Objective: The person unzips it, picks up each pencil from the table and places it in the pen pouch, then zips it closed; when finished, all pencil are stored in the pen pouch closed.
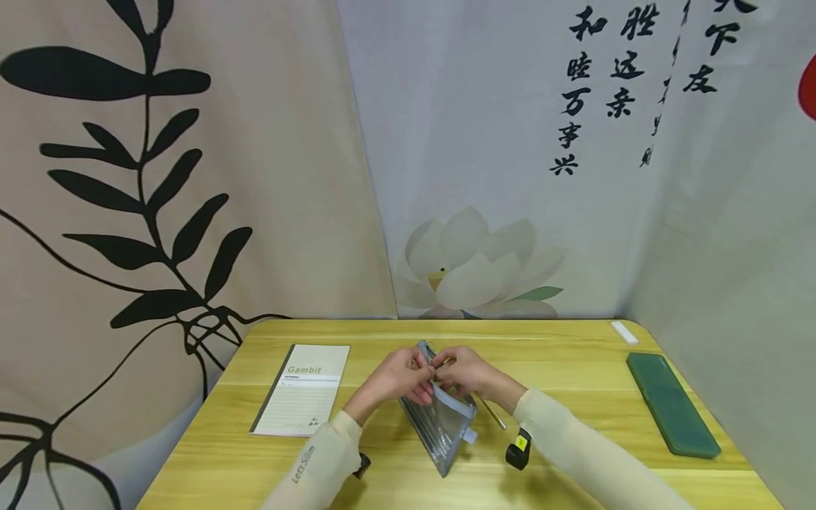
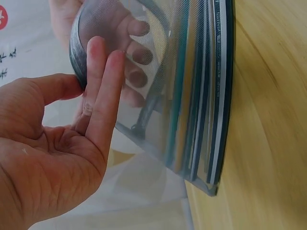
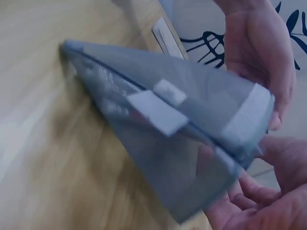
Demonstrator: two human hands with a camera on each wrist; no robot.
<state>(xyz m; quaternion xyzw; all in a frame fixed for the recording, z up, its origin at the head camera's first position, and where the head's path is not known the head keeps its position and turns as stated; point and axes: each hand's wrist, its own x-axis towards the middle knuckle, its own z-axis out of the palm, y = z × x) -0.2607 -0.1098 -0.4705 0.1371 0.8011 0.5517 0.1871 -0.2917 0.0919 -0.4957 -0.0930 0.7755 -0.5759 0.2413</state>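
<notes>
A grey mesh zip pencil pouch is tilted over the table, pinched along its zipped edge by both hands. My left hand holds that edge with thumb and fingers; in the left wrist view two of its fingers extend along the mesh. My right hand grips the edge close beside it, and its fingertips show through the mesh in the left wrist view. Several long pens or pencils lie inside along the bottom. White tabs stick out from the pouch's end in the right wrist view.
A slim pen-like stick lies on the wooden table right of the pouch. The Gambit notebook lies to the left. On the right are a dark green flat case and a small white block. Printed curtains hang behind.
</notes>
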